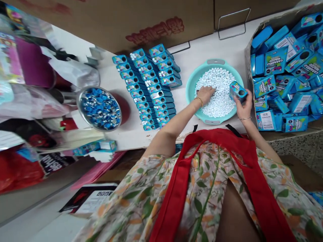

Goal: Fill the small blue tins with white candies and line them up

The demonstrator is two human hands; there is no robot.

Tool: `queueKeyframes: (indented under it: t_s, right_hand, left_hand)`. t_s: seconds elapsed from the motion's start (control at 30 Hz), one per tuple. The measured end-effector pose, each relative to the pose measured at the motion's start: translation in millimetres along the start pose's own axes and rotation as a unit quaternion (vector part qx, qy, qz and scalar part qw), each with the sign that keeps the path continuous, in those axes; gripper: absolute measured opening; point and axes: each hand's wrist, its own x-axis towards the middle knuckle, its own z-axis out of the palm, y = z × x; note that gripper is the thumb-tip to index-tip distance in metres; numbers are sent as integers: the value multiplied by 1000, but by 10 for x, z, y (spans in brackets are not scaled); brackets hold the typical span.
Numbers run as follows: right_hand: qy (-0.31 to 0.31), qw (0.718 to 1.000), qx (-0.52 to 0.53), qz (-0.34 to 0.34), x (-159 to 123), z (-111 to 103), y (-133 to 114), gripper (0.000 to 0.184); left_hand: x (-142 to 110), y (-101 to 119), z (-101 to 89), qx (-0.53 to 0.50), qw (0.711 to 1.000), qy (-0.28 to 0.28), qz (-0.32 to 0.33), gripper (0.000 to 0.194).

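Note:
My right hand grips a small blue candy box by its lower end. The box is tilted over the right side of a turquoise basin, and a dark round hole shows in its end. Many small white candies fill the basin. My left hand reaches into them near the middle, palm down, fingers stretched out and fingertips partly sunk among the candies. Left of the basin, blue boxes stand in rows with their holes upward; white candies show at some holes.
A carton heaped with blue boxes stands at the right. On the left, a metal bowl holds blue and silver pieces. Large cardboard boxes with wire handles line the back. Plastic bags crowd the far left.

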Motion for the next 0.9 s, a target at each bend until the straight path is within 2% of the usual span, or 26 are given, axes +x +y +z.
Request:
queueKeyframes:
  t_s: [0.3,0.43,0.53,0.67,0.8,0.9]
  right_hand:
    - [-1,997,79,-3,148,4,206,78]
    - [6,994,103,-20,204,-20,267,80]
    - [4,997,70,-44,209,-54,249,78]
    - [-30,995,-20,-90,149,-53,116,64]
    - [-99,982,-83,-139,51,71,-15,49]
    - [-121,973,-97,-168,-10,188,-60,48]
  left_hand:
    - [58,234,304,-130,987,-29,85,57]
    - [-64,218,260,-176,978,-15,110,52]
    - [-324,66,30,-174,973,24,152,43]
    - [-725,-21,-454,-120,973,72,183,37]
    - [-943,193,-879,-23,981,88,170,33]
    - [-996,464,-1054,73,984,79,141,28]
